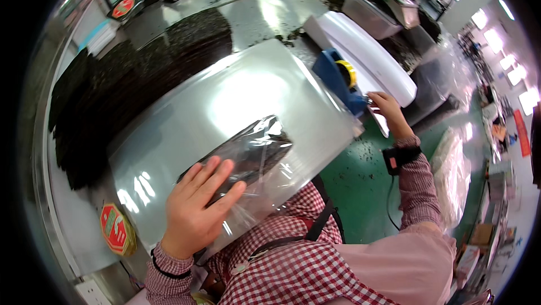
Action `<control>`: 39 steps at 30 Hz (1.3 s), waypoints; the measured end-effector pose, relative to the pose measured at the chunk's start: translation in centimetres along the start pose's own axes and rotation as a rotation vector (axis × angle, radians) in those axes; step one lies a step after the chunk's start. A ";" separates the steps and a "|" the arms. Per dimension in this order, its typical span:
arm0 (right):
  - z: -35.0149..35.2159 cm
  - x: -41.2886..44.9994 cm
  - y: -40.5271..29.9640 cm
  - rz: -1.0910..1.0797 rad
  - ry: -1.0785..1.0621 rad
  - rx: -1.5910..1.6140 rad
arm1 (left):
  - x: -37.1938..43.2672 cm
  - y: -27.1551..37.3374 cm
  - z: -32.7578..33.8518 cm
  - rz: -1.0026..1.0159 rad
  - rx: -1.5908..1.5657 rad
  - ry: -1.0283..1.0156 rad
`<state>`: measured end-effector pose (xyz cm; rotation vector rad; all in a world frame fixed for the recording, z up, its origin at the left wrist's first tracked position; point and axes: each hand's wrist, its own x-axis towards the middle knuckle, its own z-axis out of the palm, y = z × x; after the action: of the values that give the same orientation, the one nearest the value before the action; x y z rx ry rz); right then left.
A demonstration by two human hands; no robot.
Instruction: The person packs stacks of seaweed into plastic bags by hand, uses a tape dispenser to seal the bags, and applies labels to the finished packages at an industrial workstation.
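My left hand (203, 203) lies flat over the near end of a clear plastic bag (258, 148), fingers extended and thumb apart. Inside the bag is a dark stack that looks like seaweed sheets. Beneath it is a shiny metal board (177, 123). At the board's right edge stands a blue tape dispenser (331, 74) holding a roll with a yellow core (347, 73). My right hand (385, 108) pinches at the dispenser's front tip, apparently on the tape's end; the tape itself is barely visible.
Tall stacks of dark sheets (139, 68) stand behind the board. Red octagonal packs (116, 229) sit at its left. A white curved cover (363, 51) and plastic bins (372, 15) stand at right. Dark crumbs dot the table and green floor (359, 170). Clear plastic wrapping (450, 178) lies farther right.
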<state>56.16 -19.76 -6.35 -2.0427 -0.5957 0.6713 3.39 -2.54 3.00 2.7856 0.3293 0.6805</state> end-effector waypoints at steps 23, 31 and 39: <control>8.8 1.9 2.1 0.096 -0.029 0.849 | 0.1 -0.3 0.1 -0.052 -0.040 0.020; 11.6 6.5 -6.0 0.228 -0.001 0.735 | 1.1 0.8 -0.5 -0.190 -0.138 0.069; 13.2 -2.5 -10.2 -0.135 -0.153 0.694 | 0.8 -0.1 0.3 -0.194 -0.175 0.163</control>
<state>44.06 -8.39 -3.24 -1.3056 -0.4913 0.8201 4.19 -2.28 3.08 2.4989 0.5362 0.8463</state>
